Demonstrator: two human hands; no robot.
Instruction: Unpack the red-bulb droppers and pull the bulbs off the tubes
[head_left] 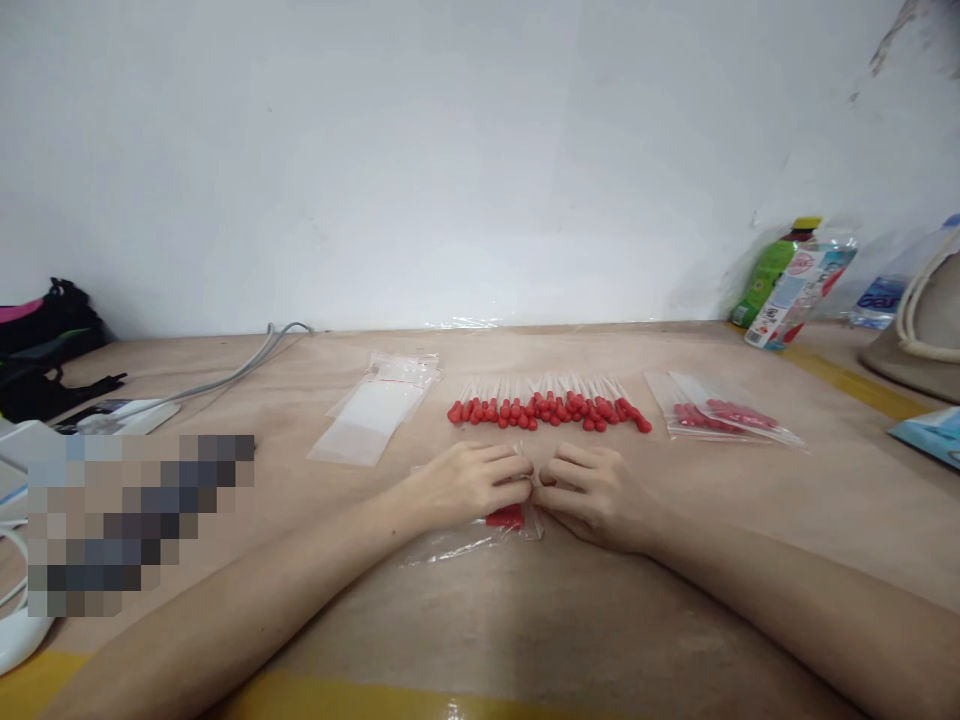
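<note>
While the left hand and right hand pinch the clear bag at frame centre, fingers curled tight on its edge, uneven pressure could leave it gapped and spill its red-capped droppers.

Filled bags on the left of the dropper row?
No, the filled bags lie right of the dropper row; the empty bags lie left.
</note>
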